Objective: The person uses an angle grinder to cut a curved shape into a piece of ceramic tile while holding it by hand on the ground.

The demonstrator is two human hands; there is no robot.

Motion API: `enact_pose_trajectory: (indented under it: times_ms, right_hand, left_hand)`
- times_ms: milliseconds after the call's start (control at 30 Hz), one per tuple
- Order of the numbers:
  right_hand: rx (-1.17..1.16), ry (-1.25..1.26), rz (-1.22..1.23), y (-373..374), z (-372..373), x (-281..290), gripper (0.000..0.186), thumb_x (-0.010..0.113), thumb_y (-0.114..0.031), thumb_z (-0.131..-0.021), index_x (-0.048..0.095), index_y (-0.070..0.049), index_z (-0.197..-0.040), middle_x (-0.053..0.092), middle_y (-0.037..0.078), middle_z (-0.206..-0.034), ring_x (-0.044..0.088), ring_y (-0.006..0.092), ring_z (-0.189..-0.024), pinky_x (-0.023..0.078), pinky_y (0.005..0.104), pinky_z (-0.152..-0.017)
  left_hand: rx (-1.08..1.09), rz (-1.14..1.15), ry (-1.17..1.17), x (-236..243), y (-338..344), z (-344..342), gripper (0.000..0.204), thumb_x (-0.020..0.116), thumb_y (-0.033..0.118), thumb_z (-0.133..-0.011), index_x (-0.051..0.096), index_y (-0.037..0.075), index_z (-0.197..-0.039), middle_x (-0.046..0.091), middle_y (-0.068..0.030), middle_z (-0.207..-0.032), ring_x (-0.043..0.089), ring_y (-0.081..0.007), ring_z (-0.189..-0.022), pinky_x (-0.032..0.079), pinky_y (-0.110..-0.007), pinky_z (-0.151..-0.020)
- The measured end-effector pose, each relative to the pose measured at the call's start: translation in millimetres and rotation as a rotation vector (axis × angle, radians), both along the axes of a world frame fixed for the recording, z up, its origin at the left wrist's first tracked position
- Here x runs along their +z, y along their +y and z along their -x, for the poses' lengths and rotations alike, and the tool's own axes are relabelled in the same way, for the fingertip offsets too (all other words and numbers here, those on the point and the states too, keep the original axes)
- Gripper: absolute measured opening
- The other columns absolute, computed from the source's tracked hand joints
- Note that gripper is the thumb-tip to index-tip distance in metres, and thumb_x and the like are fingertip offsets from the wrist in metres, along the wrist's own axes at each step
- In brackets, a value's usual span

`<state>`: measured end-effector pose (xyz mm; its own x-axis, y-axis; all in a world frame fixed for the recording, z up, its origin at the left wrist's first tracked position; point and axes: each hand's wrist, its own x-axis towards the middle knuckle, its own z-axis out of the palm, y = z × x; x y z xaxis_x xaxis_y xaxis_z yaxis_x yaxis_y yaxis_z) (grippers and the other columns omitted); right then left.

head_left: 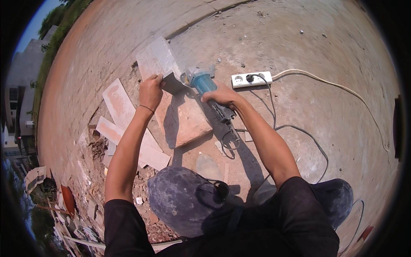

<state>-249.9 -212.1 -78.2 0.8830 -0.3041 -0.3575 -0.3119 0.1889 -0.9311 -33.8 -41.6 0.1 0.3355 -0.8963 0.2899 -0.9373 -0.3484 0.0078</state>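
Observation:
My left hand (150,91) grips the near edge of a grey tile (156,59), thumb on top. The tile is tilted over a dusty orange-brown block (192,124) on the ground. My right hand (221,95) is wrapped round the body of a teal and black angle grinder (203,83). The grinder's head is at the tile's right edge, and pale dust hangs around it. Whether the disc is cutting into the tile cannot be made out. From the grinder's rear a dark cord (231,141) loops down to the ground.
To the right lies a white power strip (251,79) with a black plug in it and a pale cable (329,81) running off. Cut tile strips (117,100) lie left of the block. Rubble (160,222) covers the ground near my knee (182,199). Debris is piled at lower left.

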Motion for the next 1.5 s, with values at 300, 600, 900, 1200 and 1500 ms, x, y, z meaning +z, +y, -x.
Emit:
enact_pose_trajectory:
  times_ms: [300,600,900,1200,1500]
  right_hand:
    - [-0.034,0.101,0.224,-8.8,7.7,1.8,0.069,0.079,-0.026,-0.058,0.061,0.0,-0.119,0.066,0.017,-0.106,0.064,0.0274,-0.094,0.05,0.0346,-0.084]
    - [0.007,0.075,0.143,-6.4,0.7,16.9,0.063,0.079,-0.024,-0.059,0.061,-0.001,-0.114,0.066,0.013,-0.098,0.063,0.0244,-0.087,0.05,0.0336,-0.082]
    - [-0.024,0.143,0.336,-23.8,1.9,-22.6,0.07,0.079,-0.025,-0.058,0.059,0.002,-0.119,0.067,0.019,-0.105,0.065,0.0285,-0.093,0.051,0.0351,-0.083]
    - [0.015,0.122,0.262,-22.8,4.4,4.0,0.075,0.081,-0.028,-0.058,0.059,0.0,-0.123,0.067,0.019,-0.11,0.064,0.0301,-0.099,0.05,0.0369,-0.089]
    - [0.014,0.161,0.319,-26.2,1.6,-13.9,0.078,0.082,-0.028,-0.057,0.056,0.0,-0.126,0.065,0.021,-0.115,0.064,0.0309,-0.102,0.05,0.0369,-0.09]
  left_hand:
    - [-0.009,0.024,-0.007,-0.4,0.9,-3.5,0.011,0.068,0.007,-0.083,0.066,0.003,-0.093,0.064,-0.015,-0.08,0.065,-0.0372,-0.076,0.051,-0.046,-0.065]
    - [0.011,0.016,0.017,-1.5,3.7,-1.0,0.007,0.065,0.01,-0.085,0.064,0.005,-0.088,0.063,-0.0144,-0.081,0.065,-0.0375,-0.077,0.052,-0.047,-0.067]
    - [-0.035,0.036,0.01,0.6,-2.9,-1.4,0.008,0.066,0.008,-0.083,0.064,0.002,-0.087,0.063,-0.0157,-0.08,0.065,-0.0373,-0.077,0.053,-0.047,-0.068]
    - [-0.009,0.014,-0.003,-0.5,0.0,-7.3,0.013,0.069,0.008,-0.082,0.066,0.004,-0.094,0.063,-0.0149,-0.083,0.065,-0.0378,-0.077,0.052,-0.046,-0.067]
    - [-0.024,0.042,0.017,-0.8,-0.6,-1.4,0.007,0.066,0.008,-0.083,0.062,0.002,-0.085,0.062,-0.0154,-0.079,0.064,-0.0378,-0.076,0.052,-0.048,-0.067]
